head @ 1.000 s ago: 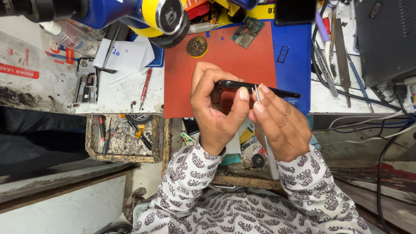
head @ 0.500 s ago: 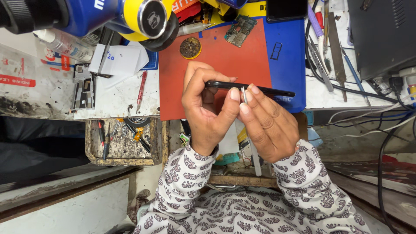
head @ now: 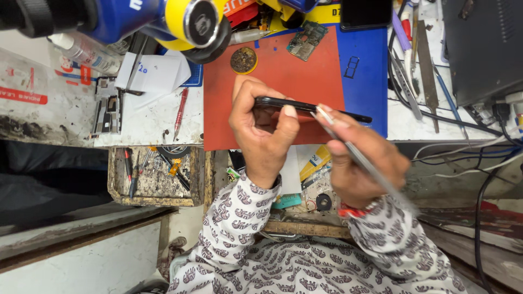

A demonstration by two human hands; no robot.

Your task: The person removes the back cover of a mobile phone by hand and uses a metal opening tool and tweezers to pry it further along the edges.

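Observation:
My left hand (head: 261,130) grips a black phone (head: 354,115) held edge-on above the red mat (head: 305,76), thumb on its near edge. In my right hand (head: 359,158) is a thin metal tool (head: 370,166), held like a pen, its tip touching the phone's edge near the middle. Both wrists show patterned white sleeves.
A small circuit board (head: 306,41) and a round brass tin (head: 243,60) lie on the mat's far side. A blue-and-yellow device (head: 163,19) looms at top left. Tools and cables crowd the right bench; an open drawer (head: 155,177) of small tools sits lower left.
The phone and both hands have stayed together over the mat. My right hand has drawn back toward me a little, with the tool's tip still at the phone's edge.

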